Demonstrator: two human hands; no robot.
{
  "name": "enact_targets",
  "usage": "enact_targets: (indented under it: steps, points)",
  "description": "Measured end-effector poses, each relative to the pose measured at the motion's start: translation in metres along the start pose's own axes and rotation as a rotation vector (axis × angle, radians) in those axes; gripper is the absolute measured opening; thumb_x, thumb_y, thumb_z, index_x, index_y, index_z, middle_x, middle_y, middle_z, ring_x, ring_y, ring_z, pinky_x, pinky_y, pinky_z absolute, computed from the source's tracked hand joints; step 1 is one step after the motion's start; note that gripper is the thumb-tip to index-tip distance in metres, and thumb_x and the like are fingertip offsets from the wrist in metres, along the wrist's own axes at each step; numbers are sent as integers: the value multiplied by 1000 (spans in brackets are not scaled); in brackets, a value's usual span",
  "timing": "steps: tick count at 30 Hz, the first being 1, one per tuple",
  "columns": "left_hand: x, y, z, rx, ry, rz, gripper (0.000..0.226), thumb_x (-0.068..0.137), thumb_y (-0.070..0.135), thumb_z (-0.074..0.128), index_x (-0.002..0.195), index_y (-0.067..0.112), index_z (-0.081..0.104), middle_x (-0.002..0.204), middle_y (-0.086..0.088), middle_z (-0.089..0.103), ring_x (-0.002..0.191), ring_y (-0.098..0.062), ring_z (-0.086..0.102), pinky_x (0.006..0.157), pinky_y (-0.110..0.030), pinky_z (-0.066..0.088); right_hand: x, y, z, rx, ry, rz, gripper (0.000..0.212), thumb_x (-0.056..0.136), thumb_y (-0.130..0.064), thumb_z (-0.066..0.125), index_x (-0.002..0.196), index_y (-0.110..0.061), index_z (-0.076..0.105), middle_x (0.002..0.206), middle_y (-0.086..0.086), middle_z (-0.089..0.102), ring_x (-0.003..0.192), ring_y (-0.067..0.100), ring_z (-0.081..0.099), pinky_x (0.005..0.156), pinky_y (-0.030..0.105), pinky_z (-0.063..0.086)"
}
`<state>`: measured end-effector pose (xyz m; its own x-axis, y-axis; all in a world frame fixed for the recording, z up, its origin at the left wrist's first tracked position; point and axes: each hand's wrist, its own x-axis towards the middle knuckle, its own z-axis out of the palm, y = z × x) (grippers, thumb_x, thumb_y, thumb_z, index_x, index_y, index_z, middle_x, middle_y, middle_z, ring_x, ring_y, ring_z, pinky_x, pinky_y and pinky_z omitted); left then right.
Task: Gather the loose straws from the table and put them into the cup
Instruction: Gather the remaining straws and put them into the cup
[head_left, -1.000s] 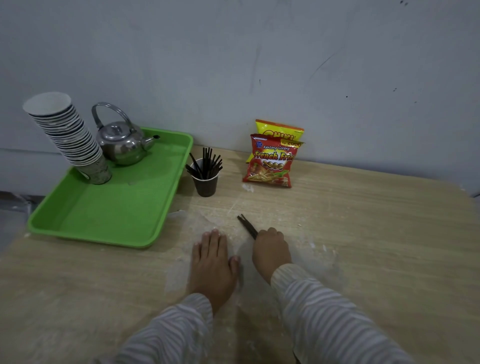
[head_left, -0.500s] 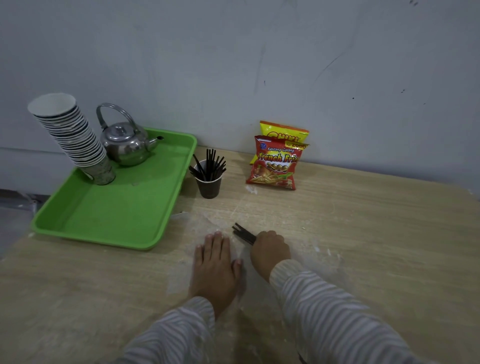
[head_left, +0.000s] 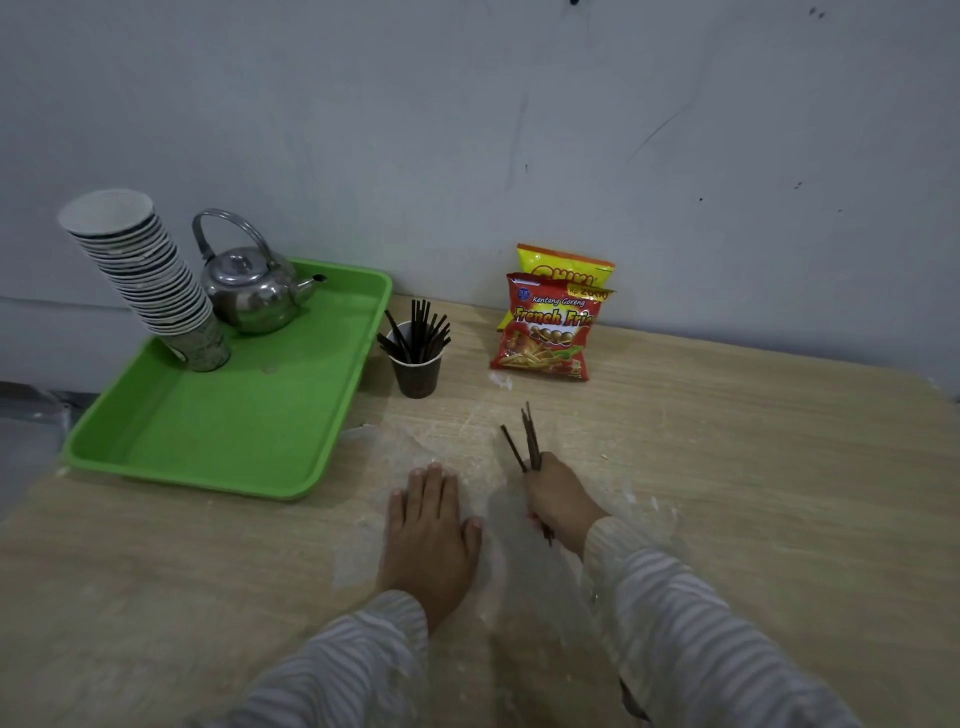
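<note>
The right hand (head_left: 558, 499) has its grip clamped on a few straws (head_left: 527, 441); the left hand (head_left: 431, 525) lies flat, fingers apart, on the counter (head_left: 753, 467).

Middle of the straws (head_left: 529, 441) hidden inside the right hand (head_left: 558, 499)

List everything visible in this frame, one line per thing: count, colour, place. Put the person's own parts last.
table: one, light wood, fills the foreground.
tray: one, green, left on the table.
kettle: one, silver, back of the tray.
stack of paper cups: one leaning stack, pale, tray's back left.
cup: one, dark, right of the tray, holding black straws.
snack bags: two, red in front of yellow, against the wall.
loose straws: a few, dark, in the right hand.
left hand: flat on the table.
right hand: closed around the straws.
</note>
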<state>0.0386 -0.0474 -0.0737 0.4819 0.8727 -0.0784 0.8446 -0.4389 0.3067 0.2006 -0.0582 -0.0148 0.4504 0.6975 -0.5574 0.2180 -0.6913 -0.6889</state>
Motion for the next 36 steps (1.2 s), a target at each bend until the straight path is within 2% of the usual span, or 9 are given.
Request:
enact_targets:
  steps: [5,9,13,15,21,26,28,32,36]
  points:
    - [4,14,-12,-261,17,-109,57,95,41,23,145,15,21,159,-5,17,147,-21,5,118,-40,0,-12,-9,-7,707,-67,116,17,92,-1,40,102,-9,51,58,4,41,45,14,39,41,27,34]
    - [12,48,-31,-1001,13,-361,49,97,39,29,140,17,35,151,-7,35,140,-20,27,113,-32,19,-15,-18,-2,1045,-11,80,13,94,-8,46,82,-14,47,52,0,38,36,11,35,35,23,30]
    - [15,79,-47,-1781,-193,-707,43,90,51,39,85,20,69,103,-10,70,101,-25,64,98,-42,46,-23,-26,12,1319,47,77,21,93,-22,51,75,-15,46,49,-1,39,36,12,36,37,23,34]
    - [17,83,-47,-1950,-188,-786,49,91,47,41,77,15,74,97,-15,74,93,-27,70,89,-41,51,-29,-29,21,1411,46,93,20,90,-26,56,76,-14,49,52,0,43,41,15,42,45,27,43]
    - [23,71,-59,-1983,-146,-786,47,94,45,34,127,15,49,125,-12,58,114,-28,55,105,-46,40,-41,-33,34,900,56,-18,26,92,-37,50,104,-14,55,91,3,62,83,17,62,60,28,48]
    - [32,57,-68,-1889,-64,-747,50,95,40,31,127,7,53,128,-22,58,117,-31,56,110,-47,37,-47,-51,38,877,-99,-57,15,95,-27,49,88,-16,57,76,7,65,74,20,65,67,33,52]
    - [38,49,-70,-1841,-26,-736,49,95,39,32,122,7,57,120,-22,63,111,-30,60,104,-43,44,-46,-59,38,855,-147,-66,18,95,-24,49,80,-15,54,59,2,60,51,12,59,49,26,49]
    - [50,29,-77,-1770,20,-700,40,94,37,37,86,9,64,74,-9,72,68,-18,69,60,-24,54,-36,-75,36,770,-177,-99,25,94,-21,52,70,-14,51,54,2,47,36,6,36,29,16,26]
    - [68,3,-93,-1497,170,-567,23,92,23,42,112,15,51,96,-4,56,80,-14,55,73,-30,45,-19,-97,35,819,-63,-141,25,92,-13,55,67,-13,51,47,-1,38,36,8,36,30,17,28]
